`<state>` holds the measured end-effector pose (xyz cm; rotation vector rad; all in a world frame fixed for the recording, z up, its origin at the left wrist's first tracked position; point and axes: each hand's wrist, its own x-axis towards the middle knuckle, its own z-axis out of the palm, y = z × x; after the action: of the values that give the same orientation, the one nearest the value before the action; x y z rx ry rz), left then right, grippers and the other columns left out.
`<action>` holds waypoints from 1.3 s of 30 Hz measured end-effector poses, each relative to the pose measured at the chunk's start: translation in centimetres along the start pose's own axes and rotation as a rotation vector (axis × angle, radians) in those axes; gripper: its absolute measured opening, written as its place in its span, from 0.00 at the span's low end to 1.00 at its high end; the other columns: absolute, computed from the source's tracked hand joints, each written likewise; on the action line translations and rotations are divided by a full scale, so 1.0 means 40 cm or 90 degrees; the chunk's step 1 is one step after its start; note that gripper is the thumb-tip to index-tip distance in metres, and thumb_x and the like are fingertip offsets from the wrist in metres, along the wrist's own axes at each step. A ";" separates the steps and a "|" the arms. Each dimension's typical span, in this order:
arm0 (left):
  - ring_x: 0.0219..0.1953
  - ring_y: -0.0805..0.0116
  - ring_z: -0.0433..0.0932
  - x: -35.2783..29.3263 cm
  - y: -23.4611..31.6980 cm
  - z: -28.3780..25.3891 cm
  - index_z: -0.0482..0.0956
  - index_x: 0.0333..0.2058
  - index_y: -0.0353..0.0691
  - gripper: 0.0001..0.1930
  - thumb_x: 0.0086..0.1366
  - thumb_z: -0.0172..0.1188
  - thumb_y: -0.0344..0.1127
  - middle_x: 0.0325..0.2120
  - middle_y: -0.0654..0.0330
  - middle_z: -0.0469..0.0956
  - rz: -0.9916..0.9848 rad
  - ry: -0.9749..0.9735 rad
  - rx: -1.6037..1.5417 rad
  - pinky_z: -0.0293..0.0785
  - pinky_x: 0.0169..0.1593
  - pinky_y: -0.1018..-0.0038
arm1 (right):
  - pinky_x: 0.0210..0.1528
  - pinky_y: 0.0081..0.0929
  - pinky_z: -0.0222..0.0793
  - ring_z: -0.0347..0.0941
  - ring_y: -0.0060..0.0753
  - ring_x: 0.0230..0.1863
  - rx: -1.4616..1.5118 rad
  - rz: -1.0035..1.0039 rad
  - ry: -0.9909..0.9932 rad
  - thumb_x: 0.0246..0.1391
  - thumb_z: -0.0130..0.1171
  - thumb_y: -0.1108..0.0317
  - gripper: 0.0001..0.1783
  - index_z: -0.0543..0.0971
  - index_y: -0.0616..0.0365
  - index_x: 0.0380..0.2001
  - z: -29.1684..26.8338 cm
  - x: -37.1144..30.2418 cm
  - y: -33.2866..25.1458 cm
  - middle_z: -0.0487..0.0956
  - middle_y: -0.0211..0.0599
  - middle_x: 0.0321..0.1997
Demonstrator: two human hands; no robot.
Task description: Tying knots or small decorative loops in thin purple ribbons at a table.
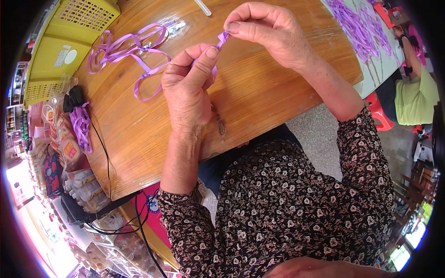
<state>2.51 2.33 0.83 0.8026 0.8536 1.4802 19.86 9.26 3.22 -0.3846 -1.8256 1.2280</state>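
We pinch a purple ribbon [223, 36] above the desk [264, 92].
Our left hand [187, 88] and right hand [277, 37] both close thumb-to-finger on it (more looped lengths [146, 74] lie near the yellow basket [51, 53]).

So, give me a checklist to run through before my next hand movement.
1. Left hand holding the purple ribbon: ok, pinched between thumb and finger.
2. Right hand on the same ribbon: ok, pinching it near its folded part.
3. Fold pulled tight: cannot tell, too small.
4. Loose ribbon on the wooden table neatly straightened: not ok, it lies in crossing loops.
5. Yellow basket apart from both hands: ok, off to the left.
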 end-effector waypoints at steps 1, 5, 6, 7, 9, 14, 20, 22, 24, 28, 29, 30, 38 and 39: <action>0.18 0.84 0.59 -0.001 0.002 -0.002 0.78 0.31 0.35 0.05 0.55 0.63 0.27 0.19 0.70 0.71 0.003 0.002 -0.005 0.51 0.21 0.86 | 0.47 0.18 0.67 0.73 0.21 0.40 0.111 0.180 0.060 0.55 0.54 0.72 0.05 0.76 0.62 0.34 0.007 -0.002 -0.007 0.78 0.33 0.34; 0.18 0.84 0.58 0.001 0.004 0.001 0.78 0.31 0.35 0.05 0.55 0.62 0.27 0.19 0.70 0.71 -0.008 0.016 -0.014 0.51 0.21 0.85 | 0.47 0.18 0.66 0.72 0.21 0.40 -0.114 -0.189 -0.052 0.55 0.55 0.72 0.05 0.76 0.61 0.34 -0.013 0.005 0.023 0.78 0.32 0.35; 0.18 0.84 0.58 0.001 0.004 -0.001 0.78 0.31 0.34 0.05 0.55 0.62 0.27 0.19 0.70 0.71 -0.004 0.017 -0.018 0.51 0.21 0.85 | 0.46 0.18 0.66 0.72 0.21 0.40 -0.025 -0.008 0.009 0.55 0.55 0.72 0.05 0.76 0.61 0.34 0.000 0.000 0.003 0.78 0.31 0.35; 0.17 0.84 0.58 0.002 0.003 -0.003 0.78 0.31 0.34 0.05 0.55 0.62 0.27 0.19 0.70 0.71 -0.001 0.018 -0.022 0.51 0.21 0.85 | 0.46 0.18 0.67 0.72 0.20 0.40 0.065 0.174 0.069 0.55 0.55 0.72 0.05 0.77 0.61 0.34 0.008 -0.003 -0.008 0.77 0.31 0.35; 0.17 0.84 0.58 0.002 0.003 -0.006 0.78 0.31 0.34 0.04 0.55 0.62 0.27 0.19 0.70 0.71 -0.004 0.021 -0.023 0.50 0.21 0.86 | 0.45 0.17 0.67 0.72 0.20 0.39 0.036 0.174 0.084 0.55 0.55 0.72 0.05 0.77 0.61 0.34 0.007 -0.004 -0.010 0.77 0.31 0.35; 0.17 0.85 0.57 0.002 0.004 -0.003 0.78 0.30 0.35 0.04 0.55 0.62 0.26 0.19 0.70 0.71 -0.007 0.019 -0.020 0.48 0.20 0.86 | 0.43 0.16 0.67 0.72 0.21 0.38 -0.055 0.099 0.084 0.54 0.56 0.73 0.05 0.77 0.61 0.34 0.005 0.000 -0.010 0.76 0.31 0.33; 0.16 0.85 0.57 0.004 0.002 0.000 0.79 0.30 0.35 0.04 0.55 0.62 0.27 0.18 0.70 0.71 -0.011 0.030 -0.005 0.48 0.20 0.86 | 0.38 0.18 0.67 0.73 0.26 0.37 -0.123 -0.446 0.029 0.51 0.57 0.79 0.05 0.77 0.62 0.33 -0.023 0.044 0.059 0.76 0.35 0.32; 0.16 0.85 0.57 0.005 0.001 -0.002 0.79 0.30 0.35 0.04 0.55 0.62 0.27 0.19 0.70 0.71 -0.014 0.023 -0.010 0.48 0.19 0.86 | 0.36 0.20 0.67 0.74 0.30 0.36 -0.271 -0.550 0.038 0.48 0.58 0.80 0.07 0.78 0.61 0.32 -0.029 0.050 0.058 0.76 0.37 0.32; 0.16 0.85 0.57 0.002 0.002 -0.008 0.79 0.30 0.35 0.04 0.55 0.62 0.27 0.18 0.70 0.71 -0.012 0.034 -0.008 0.48 0.20 0.86 | 0.36 0.21 0.68 0.74 0.31 0.35 -0.290 -0.354 0.055 0.48 0.59 0.80 0.06 0.78 0.61 0.32 0.010 0.021 -0.026 0.77 0.37 0.32; 0.21 0.84 0.63 -0.001 0.001 0.000 0.79 0.32 0.35 0.04 0.56 0.61 0.26 0.22 0.69 0.74 0.001 -0.014 0.007 0.56 0.24 0.87 | 0.40 0.18 0.72 0.75 0.21 0.37 -0.204 -0.199 0.049 0.49 0.60 0.75 0.08 0.78 0.63 0.36 0.012 -0.003 0.018 0.79 0.32 0.33; 0.21 0.84 0.63 -0.003 -0.001 0.003 0.79 0.32 0.35 0.04 0.56 0.61 0.26 0.22 0.69 0.74 0.000 -0.013 0.007 0.56 0.24 0.87 | 0.40 0.18 0.72 0.75 0.21 0.37 -0.204 -0.198 0.049 0.49 0.60 0.75 0.08 0.78 0.63 0.36 0.016 -0.003 0.018 0.79 0.32 0.33; 0.25 0.83 0.66 -0.004 -0.003 0.008 0.78 0.33 0.35 0.05 0.57 0.61 0.26 0.25 0.68 0.75 0.021 -0.014 0.027 0.59 0.28 0.87 | 0.40 0.19 0.72 0.75 0.22 0.37 -0.211 -0.192 0.052 0.49 0.60 0.75 0.09 0.78 0.62 0.35 0.021 -0.004 0.018 0.79 0.32 0.33; 0.31 0.82 0.69 -0.002 -0.013 0.012 0.78 0.36 0.36 0.07 0.57 0.62 0.27 0.29 0.68 0.76 0.034 0.005 0.064 0.64 0.35 0.86 | 0.40 0.19 0.72 0.76 0.24 0.37 -0.212 -0.149 0.095 0.48 0.61 0.75 0.08 0.78 0.61 0.34 0.030 -0.010 0.029 0.80 0.33 0.33; 0.30 0.83 0.69 -0.001 -0.015 0.004 0.78 0.35 0.36 0.07 0.57 0.62 0.27 0.29 0.68 0.76 0.034 0.008 0.056 0.63 0.33 0.87 | 0.40 0.19 0.72 0.76 0.24 0.37 -0.228 -0.159 0.092 0.48 0.61 0.75 0.08 0.78 0.61 0.35 0.032 -0.010 0.029 0.80 0.33 0.33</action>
<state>2.94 2.31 0.37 0.8883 0.9185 1.5033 18.84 8.78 1.85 -0.4167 -1.9005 0.6865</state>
